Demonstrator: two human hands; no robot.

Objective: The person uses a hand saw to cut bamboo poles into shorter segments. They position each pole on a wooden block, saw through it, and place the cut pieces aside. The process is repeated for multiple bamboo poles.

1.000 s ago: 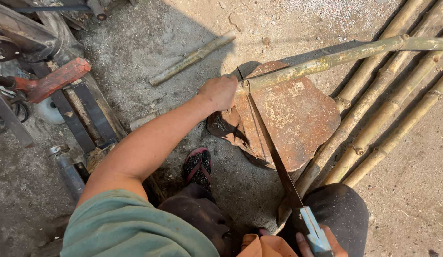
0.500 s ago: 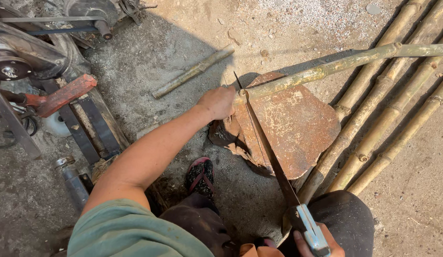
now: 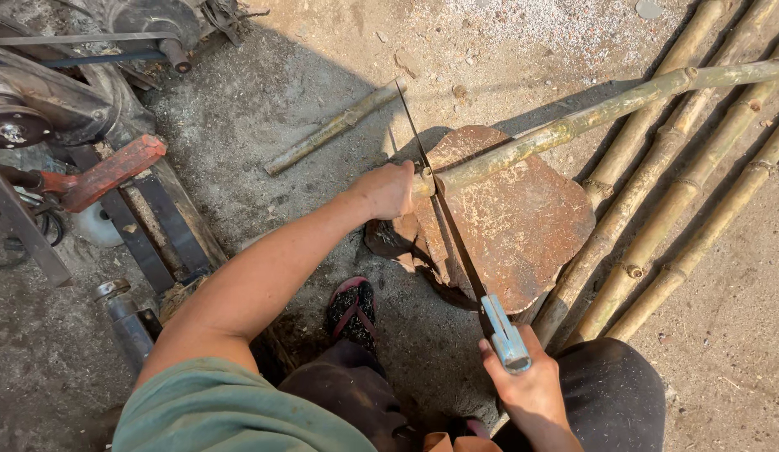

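On the flat rusty stone [image 3: 523, 226], the left hand [image 3: 388, 189] clamps the near end of the bamboo pole [image 3: 574, 125]. Right hand [image 3: 527, 389] is closed round the saw [image 3: 456, 234] handle; its blade has pushed farther across the pole than before.

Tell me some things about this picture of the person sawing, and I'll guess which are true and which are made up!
1. The right hand grips the blue handle of a saw. True.
2. The left hand holds the end of the bamboo pole being cut. True.
3. The pole rests on a wooden bench. False: it lies across a flat reddish-brown stone.
4. The saw blade is lying flat on the ground. False: it crosses the pole beside the left hand.
5. More bamboo poles lie on the ground at the right. True.
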